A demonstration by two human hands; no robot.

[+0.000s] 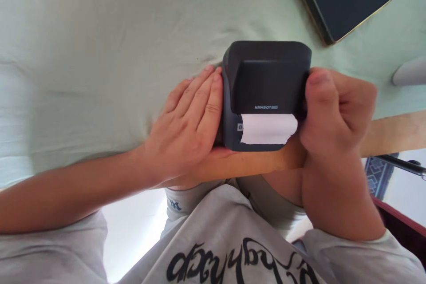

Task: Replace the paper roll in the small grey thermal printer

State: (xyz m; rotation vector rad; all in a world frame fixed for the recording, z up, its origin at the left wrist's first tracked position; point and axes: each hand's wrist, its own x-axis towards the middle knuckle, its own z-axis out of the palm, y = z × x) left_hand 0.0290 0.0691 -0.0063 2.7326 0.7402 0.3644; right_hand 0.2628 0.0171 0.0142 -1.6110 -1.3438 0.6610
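A black label printer (pixel 269 82) marked NIIMBOT stands near the front edge of the cloth-covered surface. White paper (pixel 269 129) with a ragged edge sticks out below its lid. My left hand (pixel 191 122) lies along the printer's left side, fingers stretched and side by side, with the thumb hidden. On the right side my right hand (pixel 336 106) has its fingers curled, the thumb near the lid's edge. Its fingertips are hidden, so whether it grips the printer or only presses on it is unclear.
A dark phone or tablet (pixel 353 0) lies at the upper right on the pale green cloth (pixel 116 44). A white rounded object (pixel 409 72) sits at the right edge. The wooden table edge (pixel 396 133) runs along the front, above my lap.
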